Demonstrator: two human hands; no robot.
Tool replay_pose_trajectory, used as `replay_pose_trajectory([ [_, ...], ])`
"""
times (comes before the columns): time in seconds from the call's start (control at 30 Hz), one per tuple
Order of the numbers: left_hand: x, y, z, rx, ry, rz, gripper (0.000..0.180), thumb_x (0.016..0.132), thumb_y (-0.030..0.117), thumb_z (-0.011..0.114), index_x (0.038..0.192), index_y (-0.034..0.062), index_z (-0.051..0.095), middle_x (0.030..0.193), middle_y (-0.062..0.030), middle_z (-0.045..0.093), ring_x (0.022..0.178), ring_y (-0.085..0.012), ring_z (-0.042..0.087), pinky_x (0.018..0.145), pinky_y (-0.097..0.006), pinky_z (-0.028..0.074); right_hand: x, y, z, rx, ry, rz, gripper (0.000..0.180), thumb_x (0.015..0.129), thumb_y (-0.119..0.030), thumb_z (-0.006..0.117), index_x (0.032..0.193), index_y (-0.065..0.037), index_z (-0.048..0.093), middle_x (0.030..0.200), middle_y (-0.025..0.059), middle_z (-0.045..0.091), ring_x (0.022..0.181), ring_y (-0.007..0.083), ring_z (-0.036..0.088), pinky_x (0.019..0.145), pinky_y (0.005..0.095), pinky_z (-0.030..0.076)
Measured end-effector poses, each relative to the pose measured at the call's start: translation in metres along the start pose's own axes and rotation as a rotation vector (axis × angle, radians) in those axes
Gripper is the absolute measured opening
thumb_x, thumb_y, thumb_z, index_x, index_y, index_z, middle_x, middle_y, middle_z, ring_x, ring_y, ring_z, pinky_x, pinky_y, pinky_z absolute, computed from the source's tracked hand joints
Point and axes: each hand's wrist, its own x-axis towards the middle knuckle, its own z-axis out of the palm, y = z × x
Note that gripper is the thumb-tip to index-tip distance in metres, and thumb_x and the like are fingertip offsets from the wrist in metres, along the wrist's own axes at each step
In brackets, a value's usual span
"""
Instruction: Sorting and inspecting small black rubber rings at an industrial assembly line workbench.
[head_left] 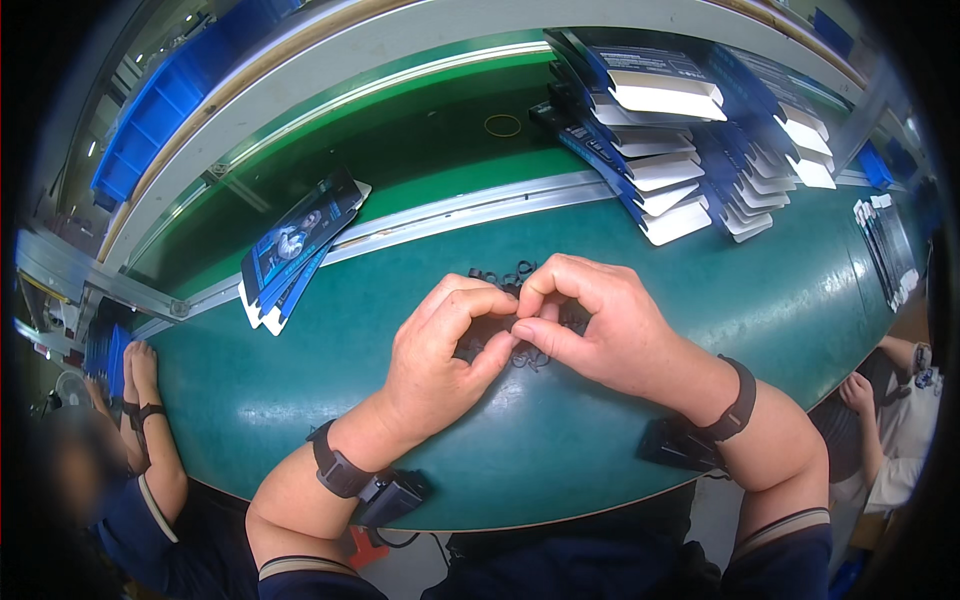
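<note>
Both hands work over a green bench top (300, 400). The left hand (440, 350) is curled nearly closed, thumb and forefinger pinched on a small black part (500, 328) at the point where the two hands meet. The right hand (600, 325) is curled likewise, its fingertips pressed against the same part from the opposite side. The shape of the part is mostly hidden by the fingers.

A loose cluster of small black ring-shaped parts (500, 274) lies on the bench top directly behind the hands, partly covered by them.

Each wrist carries a black strap with a black device attached: left wrist unit (385, 495), right wrist unit (680, 440).

Containers:
- Blue bins (150, 120) sit on the shelf at upper left. Their contents cannot be seen.
- Flat blue-and-white packaging cartons (660, 150) are stacked in fanned piles at the upper right of the bench.
- A small fan of blue printed cards (295, 245) lies at left, overlapping the metal rail (480, 210).

A thin yellow ring (503, 125) lies on the dark green belt beyond the rail.

Another person's hands (140, 370) rest on the bench edge at far left.
</note>
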Motion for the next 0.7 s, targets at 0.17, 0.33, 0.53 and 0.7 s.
replay_pose_trajectory([
  [0.17,0.0015,0.0009,-0.0008,0.004,-0.009,0.020,0.037,0.071,0.001,0.080,0.102,0.0061,0.061,0.095,-0.0086,0.063,0.086,-0.0237,0.064,0.071,-0.032,0.054,-0.0003,0.0005,-0.0003,0.029,-0.002,0.026,0.013,0.081,-0.004,0.071,0.086,-0.005,0.060,0.080,0.0064,0.061,0.065,0.0160,0.062,0.059,0.0294,0.049],
  [0.33,0.0014,-0.0013,-0.0020,-0.043,-0.010,0.019,0.038,0.070,0.006,0.083,0.101,0.0061,0.061,0.096,-0.0087,0.064,0.086,-0.0232,0.064,0.072,-0.031,0.055,-0.0001,0.0010,-0.0017,0.015,-0.020,0.001,0.012,0.081,-0.003,0.071,0.089,-0.004,0.062,0.084,0.0073,0.063,0.067,0.0173,0.064,0.061,0.0294,0.051],
  [0.53,-0.0012,-0.0042,-0.0007,-0.154,-0.004,-0.104,0.030,0.075,0.008,0.081,0.098,0.0043,0.063,0.095,-0.0090,0.065,0.086,-0.0217,0.065,0.073,-0.030,0.054,-0.0001,0.0020,-0.0010,0.007,-0.025,-0.004,0.014,0.081,-0.001,0.071,0.091,-0.004,0.062,0.086,0.0080,0.063,0.070,0.0177,0.066,0.062,0.0296,0.052],
  [0.7,-0.0030,-0.0085,0.0014,-0.196,0.012,-0.105,0.025,0.078,0.006,0.078,0.097,0.0038,0.063,0.095,-0.0089,0.065,0.087,-0.0206,0.065,0.074,-0.030,0.054,-0.0002,0.0011,-0.0004,0.003,-0.030,-0.003,0.015,0.081,-0.001,0.071,0.092,-0.004,0.062,0.086,0.0079,0.063,0.069,0.0175,0.065,0.062,0.0294,0.052],
])
